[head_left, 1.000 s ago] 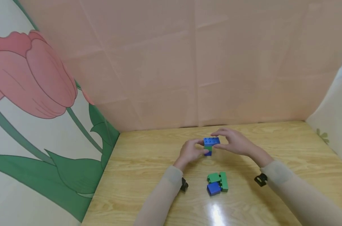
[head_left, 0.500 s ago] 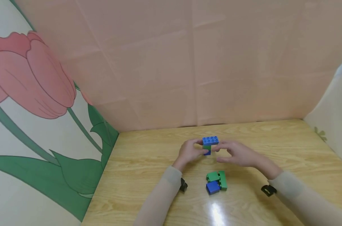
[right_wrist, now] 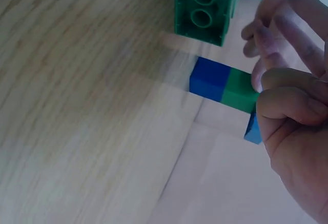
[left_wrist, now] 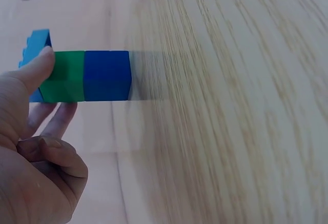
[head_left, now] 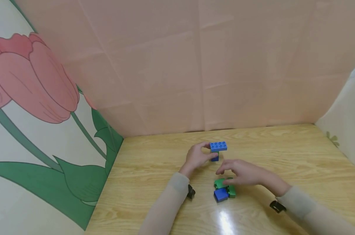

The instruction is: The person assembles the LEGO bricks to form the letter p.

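A small tower of toy building bricks stands on the table. At its base is a blue brick (left_wrist: 106, 75), then a green brick (left_wrist: 64, 76), and a wide light-blue brick (head_left: 218, 146) overhangs to the right on top. My left hand (head_left: 195, 158) pinches the tower between thumb and fingers near the green brick. My right hand (head_left: 248, 172), fingers loosely bent and holding nothing, hovers over the loose bricks. These are a blue brick (head_left: 221, 195), a green brick (head_left: 220, 184) and a longer green brick (head_left: 231, 192), partly covered by the hand.
The wooden table (head_left: 154, 156) ends at a peach cloth backdrop (head_left: 154, 81). A tulip-printed panel (head_left: 48, 81) borders the left, and a pale cloth (head_left: 347, 124) the right. A black strap piece (head_left: 278, 206) hangs at the right wrist.
My right hand has let go of the wide light-blue brick and moved down towards the near loose bricks. My left hand keeps its hold on the tower.
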The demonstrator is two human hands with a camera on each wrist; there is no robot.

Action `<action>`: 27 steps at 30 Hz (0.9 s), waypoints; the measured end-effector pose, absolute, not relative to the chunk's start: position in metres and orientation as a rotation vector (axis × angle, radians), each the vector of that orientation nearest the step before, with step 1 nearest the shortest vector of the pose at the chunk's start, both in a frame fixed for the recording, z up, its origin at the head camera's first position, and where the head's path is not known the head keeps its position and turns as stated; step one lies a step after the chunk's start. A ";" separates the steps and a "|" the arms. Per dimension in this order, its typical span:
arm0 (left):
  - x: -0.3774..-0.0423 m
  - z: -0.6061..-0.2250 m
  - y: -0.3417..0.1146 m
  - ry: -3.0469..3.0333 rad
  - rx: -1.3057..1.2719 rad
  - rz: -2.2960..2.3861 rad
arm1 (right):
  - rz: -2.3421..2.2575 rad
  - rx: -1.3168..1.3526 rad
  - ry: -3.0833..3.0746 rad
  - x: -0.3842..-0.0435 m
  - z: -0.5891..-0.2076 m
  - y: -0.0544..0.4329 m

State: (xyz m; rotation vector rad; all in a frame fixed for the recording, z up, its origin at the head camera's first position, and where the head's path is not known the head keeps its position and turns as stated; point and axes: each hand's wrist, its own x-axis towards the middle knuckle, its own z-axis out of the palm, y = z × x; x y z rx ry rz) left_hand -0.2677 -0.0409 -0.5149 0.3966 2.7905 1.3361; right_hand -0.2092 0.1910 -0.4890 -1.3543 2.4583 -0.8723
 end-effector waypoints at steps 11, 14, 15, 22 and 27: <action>-0.270 -0.518 -0.038 2.802 0.407 1.340 | -0.817 -1.324 2.403 -0.211 -0.500 0.191; -0.271 -0.518 -0.039 2.810 0.412 1.338 | -0.788 -1.300 2.426 -0.211 -0.501 0.189; -0.271 -0.518 -0.039 2.810 0.412 1.340 | -0.781 -1.292 2.433 -0.211 -0.502 0.189; -0.271 -0.520 -0.038 2.803 0.417 1.356 | -0.771 -1.254 2.466 -0.210 -0.504 0.185; -0.271 -0.521 -0.038 2.812 0.419 1.351 | -0.789 -1.237 2.485 -0.211 -0.507 0.185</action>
